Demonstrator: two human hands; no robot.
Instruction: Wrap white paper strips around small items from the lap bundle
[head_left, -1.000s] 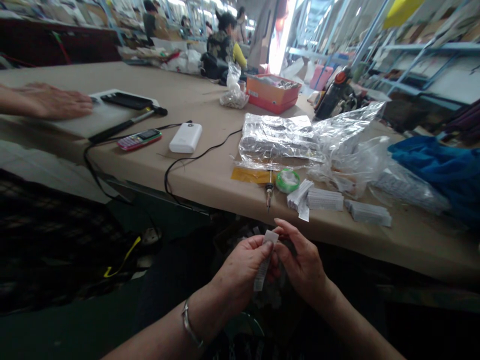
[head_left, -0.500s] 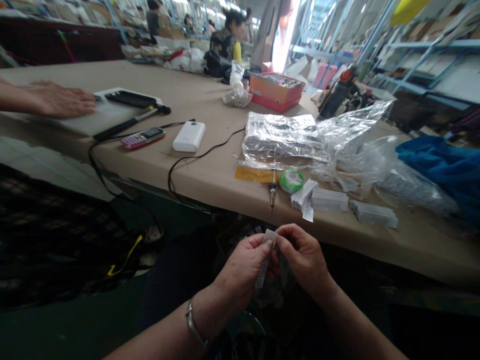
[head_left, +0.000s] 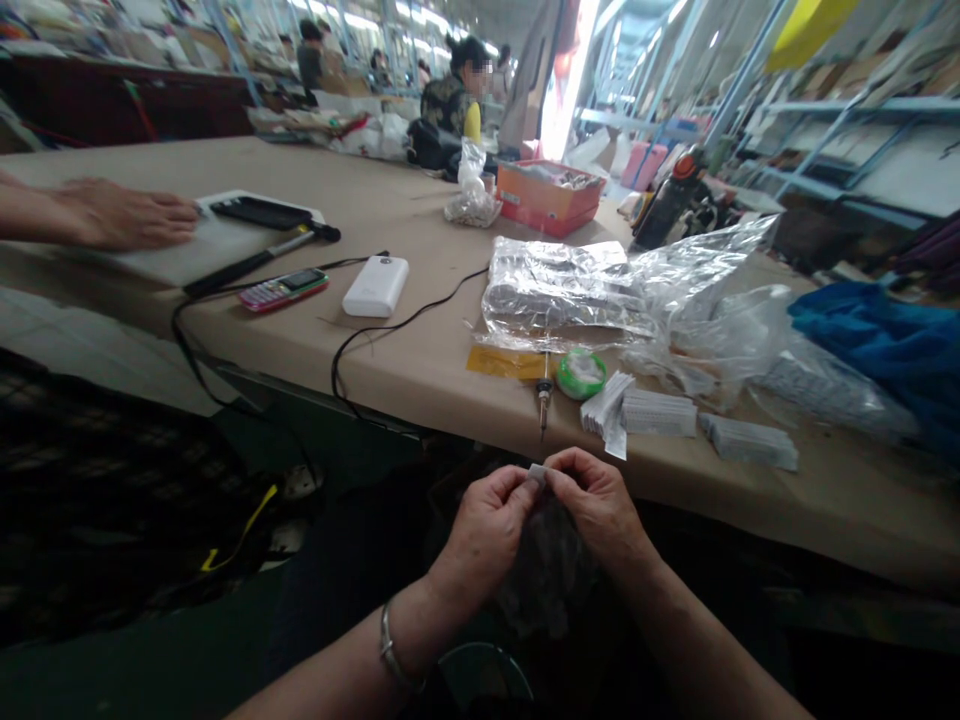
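In front of the table edge, my left hand (head_left: 486, 520) and my right hand (head_left: 600, 505) meet, both closed in a pinch. Between their fingertips a small white paper label (head_left: 537, 471) sticks up; most of it is hidden by the fingers. Just beyond on the table lie a fanned stack of white printed labels (head_left: 609, 405), a second stack (head_left: 658, 412) and a third stack (head_left: 748, 442). A green tape roll (head_left: 581, 373) sits behind the fanned stack. A soldering iron-like tool (head_left: 544, 395) points over the table edge.
Clear plastic wrapping (head_left: 570, 290) covers the table's middle. Further left are a white power bank (head_left: 376, 286), a keypad phone (head_left: 283, 289) and a black cable (head_left: 420, 300). Another person's hand (head_left: 139, 213) rests on a white board. An orange box (head_left: 547, 195) stands behind.
The label has sunk lower between my fingers, with only a short tip showing now; its lower strip is no longer visible. The camera view has tilted slightly up.
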